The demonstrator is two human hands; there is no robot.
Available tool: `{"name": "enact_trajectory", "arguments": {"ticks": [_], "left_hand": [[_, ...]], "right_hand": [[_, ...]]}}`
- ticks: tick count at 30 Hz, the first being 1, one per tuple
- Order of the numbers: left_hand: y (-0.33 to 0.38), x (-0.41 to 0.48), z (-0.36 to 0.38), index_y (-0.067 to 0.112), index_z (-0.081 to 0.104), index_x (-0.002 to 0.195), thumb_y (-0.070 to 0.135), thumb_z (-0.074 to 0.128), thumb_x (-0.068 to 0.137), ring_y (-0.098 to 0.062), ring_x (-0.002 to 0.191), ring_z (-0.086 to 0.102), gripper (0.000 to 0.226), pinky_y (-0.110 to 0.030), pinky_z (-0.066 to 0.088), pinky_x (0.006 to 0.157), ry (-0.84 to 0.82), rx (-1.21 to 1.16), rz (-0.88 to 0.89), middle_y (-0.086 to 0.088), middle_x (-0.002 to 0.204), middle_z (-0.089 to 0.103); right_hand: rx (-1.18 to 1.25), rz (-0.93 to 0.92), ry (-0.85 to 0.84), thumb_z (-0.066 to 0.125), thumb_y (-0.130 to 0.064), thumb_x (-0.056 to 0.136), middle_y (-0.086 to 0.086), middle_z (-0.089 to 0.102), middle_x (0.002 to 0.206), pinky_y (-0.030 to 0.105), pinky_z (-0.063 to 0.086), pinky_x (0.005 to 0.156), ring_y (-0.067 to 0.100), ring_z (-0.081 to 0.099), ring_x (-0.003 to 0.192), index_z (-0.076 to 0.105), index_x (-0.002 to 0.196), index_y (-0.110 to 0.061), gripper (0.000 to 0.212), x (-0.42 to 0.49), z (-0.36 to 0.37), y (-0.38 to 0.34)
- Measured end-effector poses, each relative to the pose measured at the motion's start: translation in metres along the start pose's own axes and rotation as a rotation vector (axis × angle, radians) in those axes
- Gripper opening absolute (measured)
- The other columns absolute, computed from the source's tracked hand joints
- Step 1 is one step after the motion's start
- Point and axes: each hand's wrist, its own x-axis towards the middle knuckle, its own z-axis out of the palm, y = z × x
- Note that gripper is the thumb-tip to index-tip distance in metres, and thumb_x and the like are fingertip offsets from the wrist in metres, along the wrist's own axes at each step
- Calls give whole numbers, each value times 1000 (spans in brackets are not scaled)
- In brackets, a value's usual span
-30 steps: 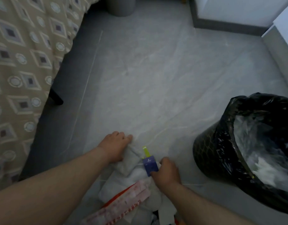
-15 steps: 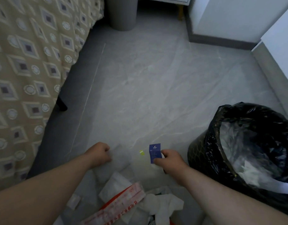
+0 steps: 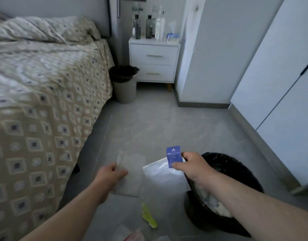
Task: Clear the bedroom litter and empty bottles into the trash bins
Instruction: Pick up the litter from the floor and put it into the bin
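Box (image 3: 174, 156), blue card, likely light and crushable: right hand (image 3: 193, 168) is pinching its lower half, with a limp, probably slippery clear bag (image 3: 161, 173), just beside the bin (image 3: 241, 173). Left hand (image 3: 111, 176) is gripping a thin grey wrapper (image 3: 132, 171) at its edge. Blur is hiding the box's print; the right forearm (image 3: 245, 202) is covering part of the bin.

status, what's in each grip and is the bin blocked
Left grip pinches a translucent sheet. Right grip holds the blue box and a clear bag, by the black-lined bin. Nothing in the way.
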Motion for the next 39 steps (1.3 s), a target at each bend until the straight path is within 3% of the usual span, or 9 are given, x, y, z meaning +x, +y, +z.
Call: {"name": "enact_trajectory", "arguments": {"ticks": [6, 10, 17, 21, 24, 27, 31, 35, 39], "left_hand": [[54, -47, 88, 7, 64, 83, 3, 62, 85, -28, 65, 61, 5, -32, 53, 58, -87, -86, 24, -14, 77, 65], [61, -73, 173, 9, 62, 80, 5, 55, 86, -30, 66, 62, 9, -33, 52, 55, -171, -43, -47, -15, 76, 64], [48, -71, 285, 0, 58, 79, -1, 50, 83, -35, 77, 62, 10, -40, 53, 62, -271, 136, -63, -24, 86, 63], [23, -44, 314, 3, 67, 91, -6, 48, 75, -40, 85, 65, 27, -55, 56, 80, -293, 209, -71, -22, 90, 69], [8, -32, 323, 1, 62, 86, -8, 46, 76, -37, 84, 64, 21, -45, 55, 74, -242, 274, -86, -31, 95, 65], [3, -31, 325, -8, 59, 90, -4, 52, 79, -44, 91, 63, 14, -52, 54, 77, -227, 329, -94, -33, 101, 63], [22, -55, 316, -13, 54, 106, 5, 57, 82, -28, 68, 51, 30, -32, 40, 62, -228, 421, 44, -16, 74, 50], [42, -67, 280, 11, 46, 136, 22, 57, 85, -26, 119, 53, 53, -32, 43, 96, -162, 698, 394, -8, 130, 57], [24, -61, 242, 11, 13, 151, 57, 59, 77, -16, 147, 10, 99, -29, 17, 118, -391, 1012, 516, -5, 160, 9]], "right_hand": [[313, 16, 289, 67, -7, 79, 7, 62, 75, 29, 38, 66, 19, 52, 71, 71, 81, -8, 4, -44, -111, 16], [616, 92, 512, 59, -1, 82, 12, 63, 70, 27, 45, 57, 23, 57, 58, 66, 73, -12, 16, -51, -165, 50], [1005, 199, 604, 55, 1, 84, 10, 61, 66, 30, 48, 55, 24, 58, 53, 62, 78, -9, 13, -36, -218, 96], [1040, 248, 596, 57, 0, 83, 14, 63, 75, 30, 49, 56, 25, 59, 57, 64, 80, -8, 11, -28, -215, 111], [1036, 255, 582, 56, -1, 84, 12, 63, 75, 27, 49, 54, 25, 59, 57, 63, 79, -8, 12, -25, -211, 118], [998, 255, 583, 56, -2, 83, 10, 64, 76, 27, 49, 56, 23, 59, 59, 63, 76, -11, 14, -24, -212, 122], [938, 264, 582, 56, -2, 81, 12, 65, 78, 30, 51, 59, 26, 61, 62, 64, 75, -11, 13, -24, -210, 124], [759, 264, 538, 62, -13, 63, 17, 67, 77, 38, 52, 66, 30, 64, 69, 68, 72, -8, 12, -26, -195, 126], [512, 297, 406, 67, -9, 68, 11, 58, 69, 28, 39, 58, 21, 51, 61, 69, 74, -9, 6, -30, -167, 136]]}}
